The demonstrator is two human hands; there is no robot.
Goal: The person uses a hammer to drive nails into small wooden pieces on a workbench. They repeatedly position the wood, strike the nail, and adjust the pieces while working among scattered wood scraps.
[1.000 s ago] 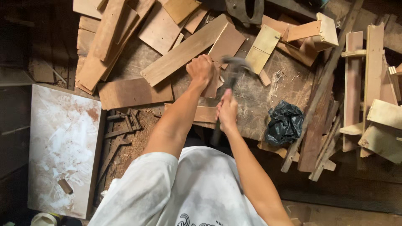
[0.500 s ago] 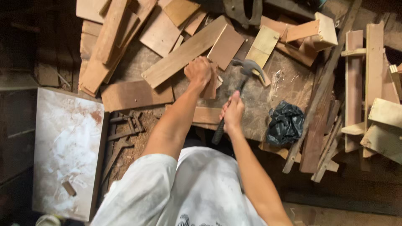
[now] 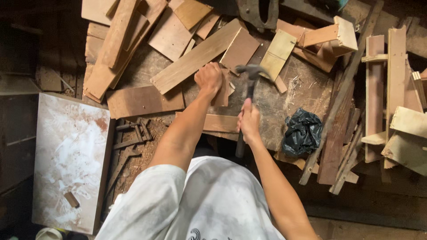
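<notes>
The dark-handled steel claw hammer [image 3: 247, 95] stands over the worn workbench [image 3: 302, 86], its handle gripped in the closed right hand [image 3: 249, 122]. Just left, the left hand [image 3: 209, 79] clasps a small upright brown wood piece [image 3: 222, 91]. A crumpled black plastic bag [image 3: 302, 132] lies nearby.

Right hand [image 3: 249, 122] gripping hammer [image 3: 249, 84], left hand [image 3: 209, 78] pressing small wood piece [image 3: 222, 91] on tabletop [image 3: 275, 111], planks [image 3: 195, 58] scattered around, black bag [image 3: 302, 133] just right of the hammer
</notes>
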